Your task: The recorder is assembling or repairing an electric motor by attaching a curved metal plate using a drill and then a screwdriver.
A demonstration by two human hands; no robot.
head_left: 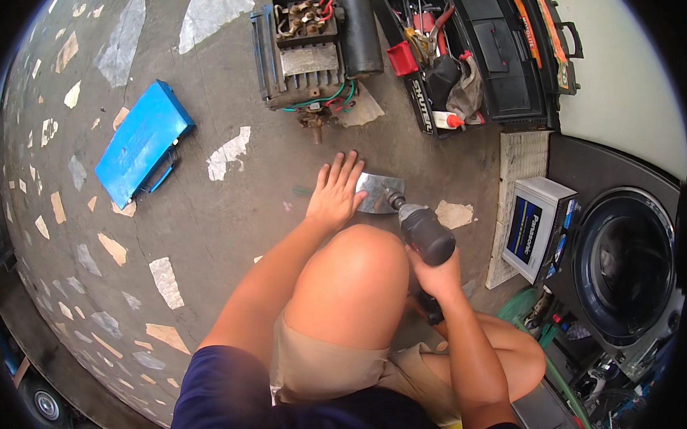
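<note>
My left hand (337, 187) lies flat, fingers stretched out, pressing on a shiny metal blade (375, 191) on the floor. A greenish strip (303, 190), perhaps the blade's handle, shows on the other side of the hand. In my right hand (438, 274) is a dark cordless drill (428, 232), gripped by its handle. The drill's front end points left and meets the right part of the blade; whether the tip has gone into the metal I cannot tell. My bent knee is just below the blade.
A blue case (143, 144) lies at left. Ahead stands an old motor (308, 59) with bare wires. An open black toolbox (503, 60) holds several hand tools. At right are a boxed item (538, 229), a round dark drum door (623, 265) and a green hose (517, 305).
</note>
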